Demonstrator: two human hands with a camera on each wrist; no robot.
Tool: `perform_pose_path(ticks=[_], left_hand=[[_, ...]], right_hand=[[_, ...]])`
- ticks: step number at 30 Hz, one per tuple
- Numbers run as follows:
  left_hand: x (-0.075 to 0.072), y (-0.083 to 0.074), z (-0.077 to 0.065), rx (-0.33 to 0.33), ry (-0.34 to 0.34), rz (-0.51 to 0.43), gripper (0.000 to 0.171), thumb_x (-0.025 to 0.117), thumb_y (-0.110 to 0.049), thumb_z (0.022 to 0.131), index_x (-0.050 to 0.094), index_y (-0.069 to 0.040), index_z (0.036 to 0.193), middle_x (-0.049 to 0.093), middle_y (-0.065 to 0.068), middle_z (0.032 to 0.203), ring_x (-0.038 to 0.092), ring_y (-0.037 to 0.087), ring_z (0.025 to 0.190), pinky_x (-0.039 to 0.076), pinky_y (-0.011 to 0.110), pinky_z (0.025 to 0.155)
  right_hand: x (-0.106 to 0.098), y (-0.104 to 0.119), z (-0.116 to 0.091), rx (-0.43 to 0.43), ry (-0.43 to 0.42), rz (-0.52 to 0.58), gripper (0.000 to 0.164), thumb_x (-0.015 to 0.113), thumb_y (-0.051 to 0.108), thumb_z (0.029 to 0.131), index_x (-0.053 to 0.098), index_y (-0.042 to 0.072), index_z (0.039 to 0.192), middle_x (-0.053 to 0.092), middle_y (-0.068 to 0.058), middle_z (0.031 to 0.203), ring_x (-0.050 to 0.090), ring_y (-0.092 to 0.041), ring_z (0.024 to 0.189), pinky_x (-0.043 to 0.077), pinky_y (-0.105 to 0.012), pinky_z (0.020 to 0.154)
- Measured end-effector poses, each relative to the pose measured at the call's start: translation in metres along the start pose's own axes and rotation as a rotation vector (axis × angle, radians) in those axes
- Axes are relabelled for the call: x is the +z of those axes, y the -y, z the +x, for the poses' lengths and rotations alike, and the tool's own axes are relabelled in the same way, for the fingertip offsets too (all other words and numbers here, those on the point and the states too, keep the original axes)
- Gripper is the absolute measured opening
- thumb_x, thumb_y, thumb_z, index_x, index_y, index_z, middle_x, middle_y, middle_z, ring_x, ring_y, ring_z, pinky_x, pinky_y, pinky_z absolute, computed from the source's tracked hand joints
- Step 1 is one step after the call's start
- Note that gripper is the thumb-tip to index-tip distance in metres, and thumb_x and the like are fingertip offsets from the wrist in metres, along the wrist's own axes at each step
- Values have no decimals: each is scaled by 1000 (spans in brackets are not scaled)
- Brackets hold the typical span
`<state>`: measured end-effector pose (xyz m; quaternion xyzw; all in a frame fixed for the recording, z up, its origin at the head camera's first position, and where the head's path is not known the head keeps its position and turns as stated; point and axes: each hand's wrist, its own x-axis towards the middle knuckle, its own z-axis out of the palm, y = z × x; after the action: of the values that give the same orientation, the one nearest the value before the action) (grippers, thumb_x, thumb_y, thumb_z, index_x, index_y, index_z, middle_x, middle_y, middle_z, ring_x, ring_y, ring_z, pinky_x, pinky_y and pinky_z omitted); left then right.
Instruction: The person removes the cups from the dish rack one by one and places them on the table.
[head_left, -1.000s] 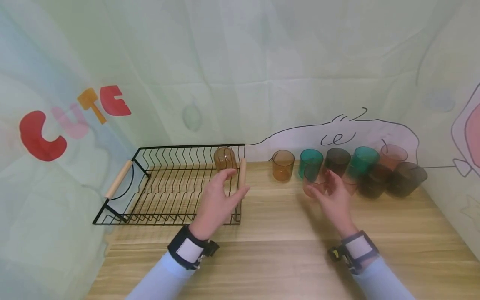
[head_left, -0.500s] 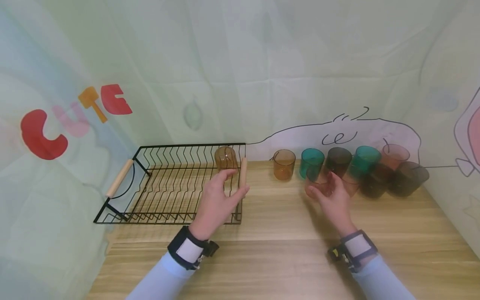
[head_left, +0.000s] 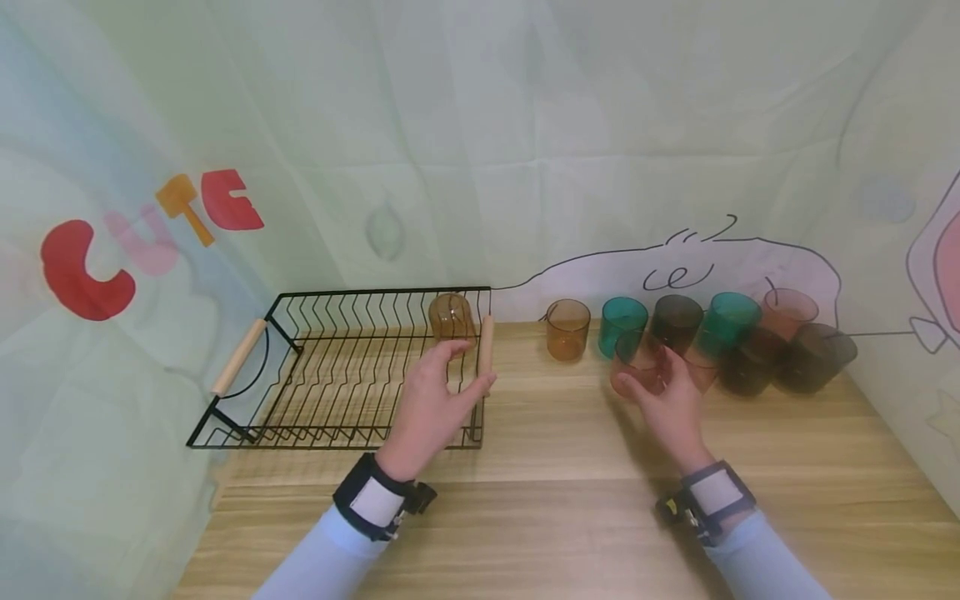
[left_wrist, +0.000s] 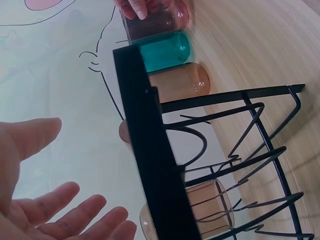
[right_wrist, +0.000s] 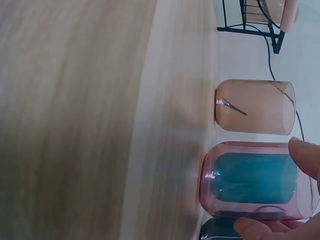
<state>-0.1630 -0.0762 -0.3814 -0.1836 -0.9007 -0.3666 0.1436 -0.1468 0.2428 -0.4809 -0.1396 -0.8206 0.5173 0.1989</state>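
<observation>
My right hand (head_left: pixel 675 408) is at a clear pink glass (head_left: pixel 632 377), its thumb on the near left side and its fingers on the other, pinching it near the rim. In the right wrist view, a teal glass shows through the pink one. My left hand (head_left: pixel 431 400) hovers over the right end of a black wire dish rack (head_left: pixel 333 447), thumb and fingers spread with nothing between them. Inside that end of the rack stands an amber glass (head_left: pixel 452 317), upside down. Another amber glass (head_left: pixel 567 333) stands upright on the table, left of the pink one.
Behind and right of the pink glass are a teal glass (head_left: pixel 622 321), a dark glass (head_left: pixel 677 317) and several more, crowded together. The rack has wooden handles (head_left: pixel 486 354) at both ends. A printed cloth (head_left: pixel 487 167) hangs behind the wooden table (head_left: pixel 555 517).
</observation>
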Motion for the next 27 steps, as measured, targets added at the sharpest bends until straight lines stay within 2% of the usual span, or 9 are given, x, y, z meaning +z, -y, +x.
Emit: perform_pose_path(ticks=[12,21,27], left_hand=[[-6,-1,0,-19,-10,19,55,69,-47,80,55,-17,124,59,3,125,53,20,118,44,43,99],[-18,0,2,-15,-48,39,60,69,-48,79,54,-13,126,59,6,126,54,23,117,47,44,97],[-28,3,11,9,-80,48,63,69,-47,80,52,-9,128,56,10,129,51,26,122,45,44,100]], right_hand=[[-2,-1,-2,-6,10,24,90,73,43,77,26,12,147,38,-14,147,41,-28,133,38,-47,106],[-17,9,-12,-63,9,-35,89,72,40,80,25,4,147,36,-22,146,41,-36,131,40,-50,103],[-28,30,-20,-122,-81,-95,82,73,34,80,32,7,145,40,-16,146,45,-33,129,41,-48,104]])
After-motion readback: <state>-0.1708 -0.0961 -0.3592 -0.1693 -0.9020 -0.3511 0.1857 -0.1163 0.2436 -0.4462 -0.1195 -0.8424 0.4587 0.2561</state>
